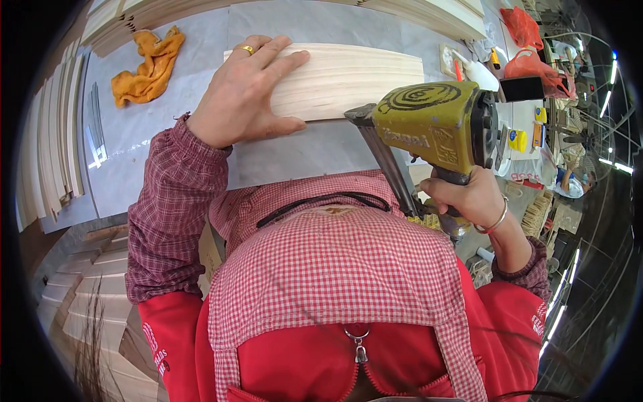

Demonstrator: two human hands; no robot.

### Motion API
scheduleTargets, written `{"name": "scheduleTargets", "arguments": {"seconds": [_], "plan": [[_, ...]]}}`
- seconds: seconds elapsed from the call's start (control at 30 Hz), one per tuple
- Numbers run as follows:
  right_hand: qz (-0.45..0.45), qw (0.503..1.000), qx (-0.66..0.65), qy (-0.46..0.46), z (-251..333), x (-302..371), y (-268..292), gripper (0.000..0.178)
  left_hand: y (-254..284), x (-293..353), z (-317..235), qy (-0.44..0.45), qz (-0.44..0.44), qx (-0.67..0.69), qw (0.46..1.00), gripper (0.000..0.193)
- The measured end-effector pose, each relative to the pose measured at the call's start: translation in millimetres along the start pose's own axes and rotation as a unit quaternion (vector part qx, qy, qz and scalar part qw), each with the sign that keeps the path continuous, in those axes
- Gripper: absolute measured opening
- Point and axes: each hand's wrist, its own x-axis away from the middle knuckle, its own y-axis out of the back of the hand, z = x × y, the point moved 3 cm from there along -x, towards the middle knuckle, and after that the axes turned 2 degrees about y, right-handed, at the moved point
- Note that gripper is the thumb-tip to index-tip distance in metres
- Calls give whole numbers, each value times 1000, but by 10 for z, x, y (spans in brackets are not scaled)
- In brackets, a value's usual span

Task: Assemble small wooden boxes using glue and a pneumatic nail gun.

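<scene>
While my left hand [244,94] presses flat, fingers spread, on the pale, fine-grained wooden board [348,80] at upper centre, my right hand [469,197] grips the yellow-green nail gun [435,124], its nose at the board's lower right edge.

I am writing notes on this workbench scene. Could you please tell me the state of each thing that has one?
Wooden board: flat on the bench, pressed down by the left hand.
Nail gun: gripped by the right hand, nose at the board's near edge.
Orange cloth: crumpled, lying loose.
Board stacks: piled at the bench's left side.
</scene>
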Motion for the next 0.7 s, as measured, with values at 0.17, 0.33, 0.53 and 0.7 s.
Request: {"name": "scheduleTargets", "arguments": {"seconds": [0.17, 0.33, 0.53, 0.7], "plan": [[-3, 1000, -4, -9, 12, -2, -60, 22, -32, 19, 16, 0, -5, -3, 1000, 77], [-5, 1000, -8, -15, 9, -3, -93, 23, -66, 30, 31, 7, -3, 0, 1000, 84], [-10, 1000, 0, -5, 22, -18, -136, 23, -60, 15, 22, 6, -8, -2, 1000, 79], [-18, 1000, 6, 17, 82, -52, -80, 22, -58, 21, 24, 7, -5, 7, 1000, 79]]}}
